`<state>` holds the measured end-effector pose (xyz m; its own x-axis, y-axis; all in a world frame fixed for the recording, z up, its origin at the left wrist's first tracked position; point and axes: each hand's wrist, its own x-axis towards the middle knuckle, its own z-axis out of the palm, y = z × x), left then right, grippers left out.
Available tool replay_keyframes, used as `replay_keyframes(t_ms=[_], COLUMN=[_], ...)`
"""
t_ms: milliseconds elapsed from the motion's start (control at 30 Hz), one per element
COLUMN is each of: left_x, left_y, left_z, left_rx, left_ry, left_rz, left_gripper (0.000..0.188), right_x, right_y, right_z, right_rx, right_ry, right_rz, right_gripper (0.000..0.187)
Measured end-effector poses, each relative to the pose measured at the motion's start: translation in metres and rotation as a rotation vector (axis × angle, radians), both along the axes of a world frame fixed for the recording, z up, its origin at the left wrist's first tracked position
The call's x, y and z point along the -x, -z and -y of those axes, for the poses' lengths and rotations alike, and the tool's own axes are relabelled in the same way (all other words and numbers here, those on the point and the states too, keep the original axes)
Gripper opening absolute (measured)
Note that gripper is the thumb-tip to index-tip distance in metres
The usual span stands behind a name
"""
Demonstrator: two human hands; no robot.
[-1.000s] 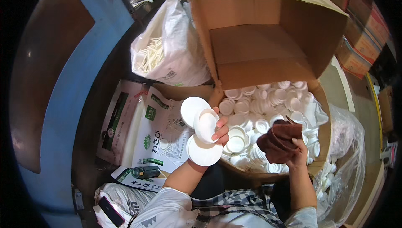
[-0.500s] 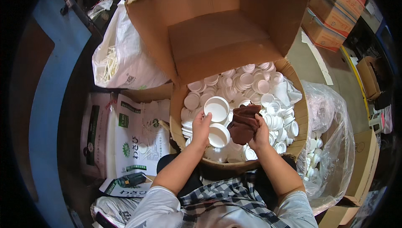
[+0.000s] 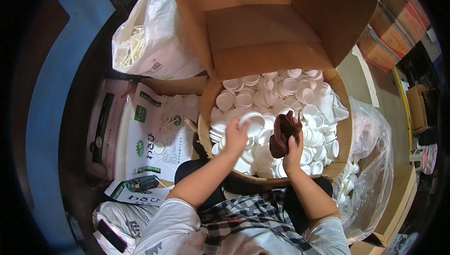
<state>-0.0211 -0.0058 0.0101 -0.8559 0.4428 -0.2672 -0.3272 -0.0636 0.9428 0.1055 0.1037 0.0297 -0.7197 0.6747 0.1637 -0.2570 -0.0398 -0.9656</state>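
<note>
Above an open cardboard box (image 3: 344, 114) heaped with round white plastic lids (image 3: 290, 85), both my hands are at work. My left hand (image 3: 236, 137) grips one white lid (image 3: 254, 125) by its edge, thumb over the rim and the lid tilted. To its right, my right hand (image 3: 293, 155) is closed around a crumpled dark brown cloth (image 3: 282, 135). The cloth and the lid are apart. Below my left hand, another white lid (image 3: 242, 163) lies at the near side of the box, partly covered by my forearm.
A tall cardboard box (image 3: 262, 25) lies open behind the heap. On the left are a white sack (image 3: 164, 44) of thin pale pieces, printed sheets (image 3: 136, 154), a dark green handheld object (image 3: 143, 183) and a phone (image 3: 112, 235). A clear plastic bag (image 3: 370, 161) stands right.
My left hand has moved slightly right, its lid now tilted. The second lid that was beside it is now lower, by my forearm. The cloth is bunched differently, and the whole view has shifted.
</note>
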Motion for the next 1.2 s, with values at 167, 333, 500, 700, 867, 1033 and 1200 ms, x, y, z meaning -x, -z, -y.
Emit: replay_keyframes(t_ms=[167, 333, 500, 700, 867, 1033, 1200], left_x=[-0.083, -0.081, -0.060, 0.003, 0.009, 0.013, 0.011], left_y=[-0.007, 0.017, -0.005, -0.030, -0.023, -0.021, -0.057], left_z=[0.000, 0.012, 0.002, 0.021, 0.026, 0.029, 0.048], left_rx=[-0.599, -0.580, -0.065, 0.458, 0.650, 0.334, -0.064], left_ry=[0.400, 0.395, 0.421, 0.659, 0.564, 0.475, 0.392], left_rz=[0.250, 0.319, -0.202, -0.517, -0.812, -0.744, -0.790], left_gripper=[0.053, 0.051, 0.041, 0.050, 0.056, 0.039, 0.031], right_x=[0.003, 0.008, 0.023, 0.007, -0.015, -0.009, -0.018], right_y=[0.009, 0.026, 0.031, 0.016, 0.031, -0.001, 0.005], right_z=[0.016, -0.004, -0.014, -0.055, -0.075, -0.042, -0.024], right_rx=[-0.727, -0.669, -0.104, 0.622, 0.450, -0.726, -1.411], right_ry=[0.052, 0.034, 0.077, 0.011, -0.064, -0.096, 0.021], right_rz=[0.236, 0.184, 0.322, -0.030, 0.136, 0.702, 0.823], right_gripper=[0.050, 0.027, 0.042, 0.039, 0.032, 0.032, 0.031])
